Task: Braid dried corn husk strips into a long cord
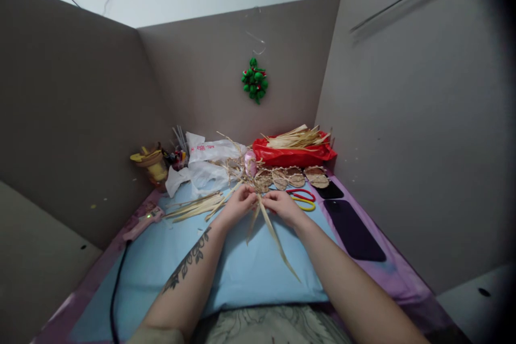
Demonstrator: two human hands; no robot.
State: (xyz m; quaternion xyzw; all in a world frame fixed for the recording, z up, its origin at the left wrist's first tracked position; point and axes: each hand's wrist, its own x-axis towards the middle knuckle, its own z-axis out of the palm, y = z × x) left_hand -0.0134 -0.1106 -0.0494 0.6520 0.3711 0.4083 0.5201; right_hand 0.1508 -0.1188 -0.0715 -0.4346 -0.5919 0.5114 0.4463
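Observation:
My left hand [243, 201] and my right hand [281, 204] meet over the blue table cover, fingers pinched on pale flat straw strips. One long straw strip [274, 234] hangs down toward me from between my fingertips, and a shorter straw strip [252, 224] dangles beside it. The upper ends are partly hidden by my fingers. Just beyond my hands lie several small woven straw pieces [296, 176] in a row. Scissors with red and yellow handles [305, 200] rest by my right hand. Loose straw strips [197, 208] lie left of my left hand.
A red bag [278, 158] of straw strips and a white plastic bag [215, 150] stand at the back, a pink spool [250, 163] between them. At right lie dark phones [355, 230]. A corded pink tool [143, 223] and a yellowish pot [155, 166] are left.

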